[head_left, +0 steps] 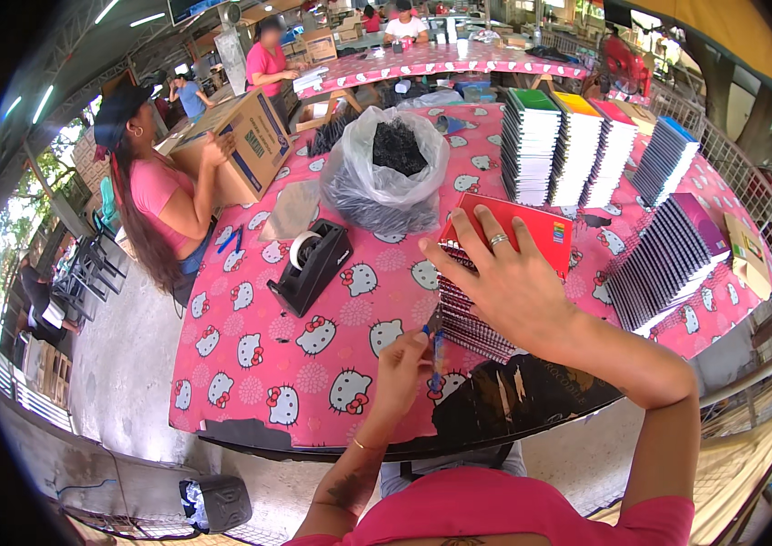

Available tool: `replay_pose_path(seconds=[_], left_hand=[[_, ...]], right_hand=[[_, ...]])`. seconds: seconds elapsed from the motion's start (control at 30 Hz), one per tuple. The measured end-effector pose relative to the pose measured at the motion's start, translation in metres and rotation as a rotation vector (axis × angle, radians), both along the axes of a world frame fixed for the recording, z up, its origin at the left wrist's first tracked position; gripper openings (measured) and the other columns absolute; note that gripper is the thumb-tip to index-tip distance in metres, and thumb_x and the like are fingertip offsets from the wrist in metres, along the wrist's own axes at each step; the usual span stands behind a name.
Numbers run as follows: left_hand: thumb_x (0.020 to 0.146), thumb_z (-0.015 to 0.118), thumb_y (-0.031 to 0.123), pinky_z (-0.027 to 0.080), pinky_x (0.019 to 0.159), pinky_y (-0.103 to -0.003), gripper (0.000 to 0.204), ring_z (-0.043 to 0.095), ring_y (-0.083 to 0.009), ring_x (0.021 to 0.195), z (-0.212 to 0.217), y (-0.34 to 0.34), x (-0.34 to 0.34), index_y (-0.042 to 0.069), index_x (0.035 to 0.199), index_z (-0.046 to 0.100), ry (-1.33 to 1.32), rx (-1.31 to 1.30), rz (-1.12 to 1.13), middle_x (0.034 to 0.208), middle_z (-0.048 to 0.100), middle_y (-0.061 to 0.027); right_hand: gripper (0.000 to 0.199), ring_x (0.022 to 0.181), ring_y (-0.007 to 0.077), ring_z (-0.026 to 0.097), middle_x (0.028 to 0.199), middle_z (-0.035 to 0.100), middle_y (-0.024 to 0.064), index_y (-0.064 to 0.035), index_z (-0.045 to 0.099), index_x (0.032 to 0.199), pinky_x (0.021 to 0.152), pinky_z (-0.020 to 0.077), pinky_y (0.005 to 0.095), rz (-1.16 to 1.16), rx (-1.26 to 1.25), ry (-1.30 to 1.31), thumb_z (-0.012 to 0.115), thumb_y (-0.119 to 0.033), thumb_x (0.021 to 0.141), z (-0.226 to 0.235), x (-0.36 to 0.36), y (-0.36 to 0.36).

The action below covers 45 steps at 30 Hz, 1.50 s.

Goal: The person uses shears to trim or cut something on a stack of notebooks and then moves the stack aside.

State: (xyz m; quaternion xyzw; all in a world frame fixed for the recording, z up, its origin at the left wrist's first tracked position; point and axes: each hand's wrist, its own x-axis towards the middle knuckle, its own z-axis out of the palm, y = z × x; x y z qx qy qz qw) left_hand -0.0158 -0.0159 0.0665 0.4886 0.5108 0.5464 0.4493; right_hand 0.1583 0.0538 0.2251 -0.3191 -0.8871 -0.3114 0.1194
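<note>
1. A stack of spiral notebooks (495, 282), at the desk's (313, 364) centre, is pressed flat by the right hand (504, 282), fingers spread.
2. A blue pen (436, 350) is pinched by the left hand (400, 373) at seven o'clock of the stack.

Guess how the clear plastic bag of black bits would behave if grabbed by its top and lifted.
Likely floppy: the clear plastic bag is thin, crumpled film, slumped over its load. Probably bottom-heavy, as the black bits pile low and spread wide. Its mouth gapes open, so tipping it could spill them onto the pink tablecloth.
</note>
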Motion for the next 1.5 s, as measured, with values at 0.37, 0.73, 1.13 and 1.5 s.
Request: replay_pose_path(seconds=[0.37, 0.73, 1.13, 1.5], left_hand=[[0.098, 0.049, 0.020, 0.052, 0.066, -0.031, 0.033, 0.062, -0.0172, 0.071, 0.007, -0.001, 0.007, -0.005, 0.117, 0.060, -0.420, -0.164, -0.021, 0.090, 0.065, -0.0092], [0.097, 0.049, 0.019, 0.055, 0.071, -0.035, 0.032, 0.067, -0.0252, 0.078, 0.002, -0.005, 0.006, -0.005, 0.116, 0.056, -0.533, -0.163, -0.044, 0.092, 0.065, -0.0125], [0.097, 0.049, 0.021, 0.056, 0.069, -0.037, 0.032, 0.065, -0.0242, 0.074, -0.004, 0.002, -0.001, -0.004, 0.115, 0.054, -0.610, -0.197, -0.141, 0.092, 0.064, -0.0148], [0.097, 0.048, 0.022, 0.055, 0.075, -0.035, 0.034, 0.066, -0.0231, 0.079, -0.004, -0.004, 0.009, -0.007, 0.112, 0.057, -0.580, -0.203, -0.084, 0.092, 0.064, -0.0121]], right_hand=[[0.075, 0.122, 0.0419, 0.048, 0.137, 0.041, 0.0245, -0.0137, 0.035, 0.144, 0.097, 0.0415, 0.0544, 0.031, -0.044, 0.002, 0.067, -0.020, 0.077, 0.003, 0.002, -0.001], [0.078, 0.123, 0.0422, 0.047, 0.137, 0.040, 0.0248, -0.0134, 0.034, 0.145, 0.097, 0.0415, 0.0546, 0.039, -0.057, -0.008, 0.069, -0.019, 0.075, 0.004, 0.001, -0.002], [0.075, 0.122, 0.0418, 0.047, 0.136, 0.041, 0.0246, -0.0128, 0.036, 0.144, 0.097, 0.0419, 0.0541, 0.044, -0.045, 0.000, 0.067, -0.019, 0.076, 0.004, 0.002, -0.002], [0.076, 0.121, 0.0412, 0.048, 0.136, 0.041, 0.0247, -0.0130, 0.036, 0.144, 0.097, 0.0414, 0.0544, 0.034, -0.044, -0.005, 0.068, -0.020, 0.076, 0.002, 0.002, -0.001]])
